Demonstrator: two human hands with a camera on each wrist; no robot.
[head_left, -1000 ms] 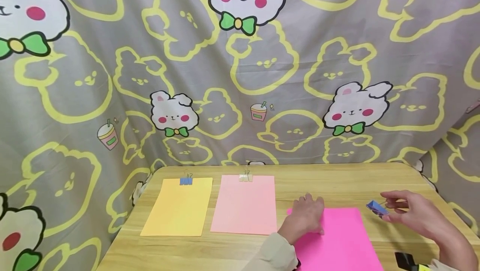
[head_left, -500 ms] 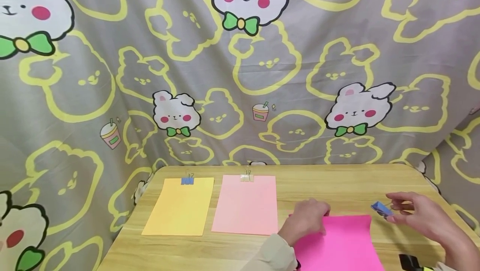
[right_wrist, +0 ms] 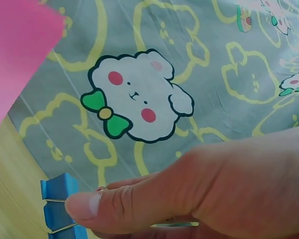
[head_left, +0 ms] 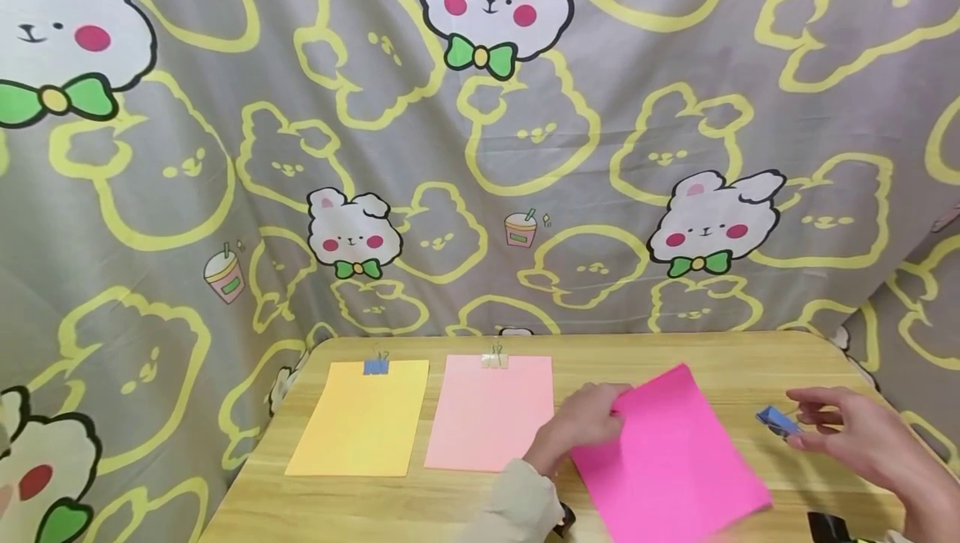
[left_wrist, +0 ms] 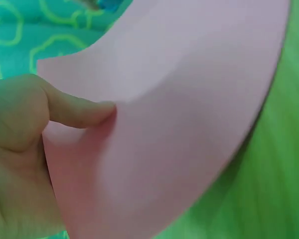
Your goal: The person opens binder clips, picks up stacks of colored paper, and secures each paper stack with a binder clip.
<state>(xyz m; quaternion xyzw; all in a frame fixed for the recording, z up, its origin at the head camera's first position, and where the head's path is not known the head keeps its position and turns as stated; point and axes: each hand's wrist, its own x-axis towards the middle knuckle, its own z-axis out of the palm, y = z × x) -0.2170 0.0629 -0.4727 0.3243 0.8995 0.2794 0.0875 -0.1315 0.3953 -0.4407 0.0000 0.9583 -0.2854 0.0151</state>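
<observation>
My left hand (head_left: pixel 588 418) pinches the left edge of a bright pink sheet of paper (head_left: pixel 667 460). The thumb lies on the face of the paper (left_wrist: pixel 189 124) in the left wrist view, and the other fingers are hidden behind it. The sheet is lifted and tilted, bowing in a curve. At the right, my right hand (head_left: pixel 855 430) holds a blue binder clip (head_left: pixel 777 422) by its wire handles, apart from the paper. The clip (right_wrist: pixel 62 206) shows beyond the thumb tip in the right wrist view.
Yellow paper (head_left: pixel 360 426) with a blue binder clip (head_left: pixel 376 367) on its top edge lies at the left of the wooden table (head_left: pixel 465 510). Beside it is light pink paper (head_left: pixel 491 418) with a pale binder clip (head_left: pixel 494 359). A patterned curtain (head_left: pixel 450 151) hangs behind.
My left hand has gone from lying on the pink sheet to lifting it by its left edge; the sheet now tilts, its far corner raised. The right hand with the clip has shifted slightly right.
</observation>
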